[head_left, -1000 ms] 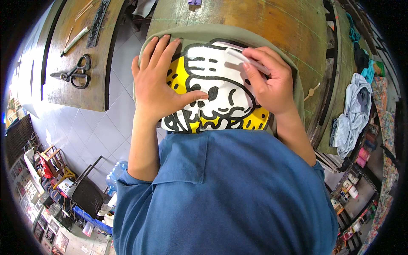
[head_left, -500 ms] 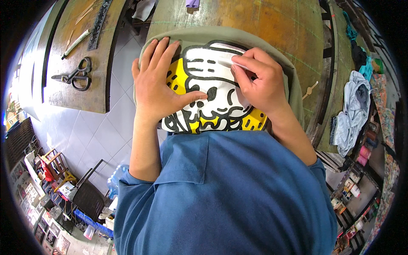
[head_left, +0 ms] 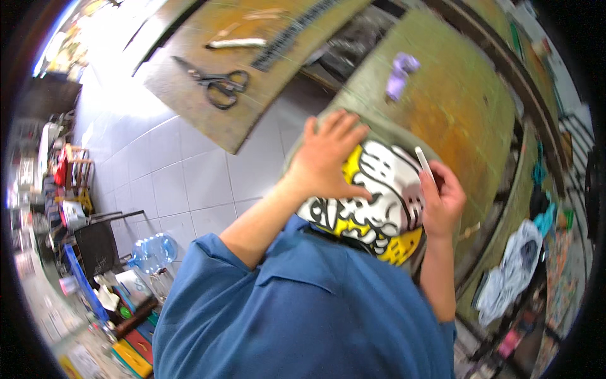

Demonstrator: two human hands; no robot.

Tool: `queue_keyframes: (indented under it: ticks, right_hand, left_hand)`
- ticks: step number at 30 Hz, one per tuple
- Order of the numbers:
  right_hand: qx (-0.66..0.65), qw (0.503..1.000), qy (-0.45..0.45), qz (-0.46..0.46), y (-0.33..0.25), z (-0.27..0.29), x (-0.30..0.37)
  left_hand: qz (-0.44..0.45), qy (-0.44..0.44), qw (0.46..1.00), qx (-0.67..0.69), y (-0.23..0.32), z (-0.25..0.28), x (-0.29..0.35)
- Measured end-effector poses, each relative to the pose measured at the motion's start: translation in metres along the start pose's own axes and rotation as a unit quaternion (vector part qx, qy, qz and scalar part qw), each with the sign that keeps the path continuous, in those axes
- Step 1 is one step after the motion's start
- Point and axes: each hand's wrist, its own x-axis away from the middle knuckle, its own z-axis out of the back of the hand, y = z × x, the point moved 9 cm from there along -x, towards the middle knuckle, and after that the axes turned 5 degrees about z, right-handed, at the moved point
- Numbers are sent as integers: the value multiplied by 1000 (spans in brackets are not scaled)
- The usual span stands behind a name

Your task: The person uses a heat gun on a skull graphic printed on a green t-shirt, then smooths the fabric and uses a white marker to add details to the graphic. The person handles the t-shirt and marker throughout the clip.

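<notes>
An olive-green cloth [head_left: 411, 140] lies across the near end of the wooden table, bearing a cartoon print [head_left: 385, 205] in white, black and yellow. My left hand [head_left: 323, 158] rests on the left part of the cloth with its fingers spread and its thumb across the print. Over the right edge of the print, my right hand [head_left: 444, 202] pinches a thin white stick [head_left: 424, 163] that points up and away. Whether this hand touches the cloth I cannot tell. My forearms hide part of the cloth's near edges.
Black-handled scissors [head_left: 219, 87], a white pen-like stick [head_left: 237, 43] and a dark ruler [head_left: 293, 35] lie on the board at left. A purple cloth bundle [head_left: 400, 76] sits farther up the table. Light-blue garments [head_left: 514, 271] are at right; a large water bottle [head_left: 154, 251] stands on the floor.
The view has turned, shifting the table and cloth to the right. My right hand has come off the white part of the print and tilted the stick upright. My left hand stays flat.
</notes>
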Motion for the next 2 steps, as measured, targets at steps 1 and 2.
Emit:
queue_keyframes:
  ticks: [1,2]
  right_hand:
    - [-24,999,-45,9,-23,-22,-9]
    - [-40,996,-81,11,-54,-40,-13]
  left_hand:
    - [11,4,1000,-9,-5,0,8]
    - [24,18,999,-22,-15,16,14]
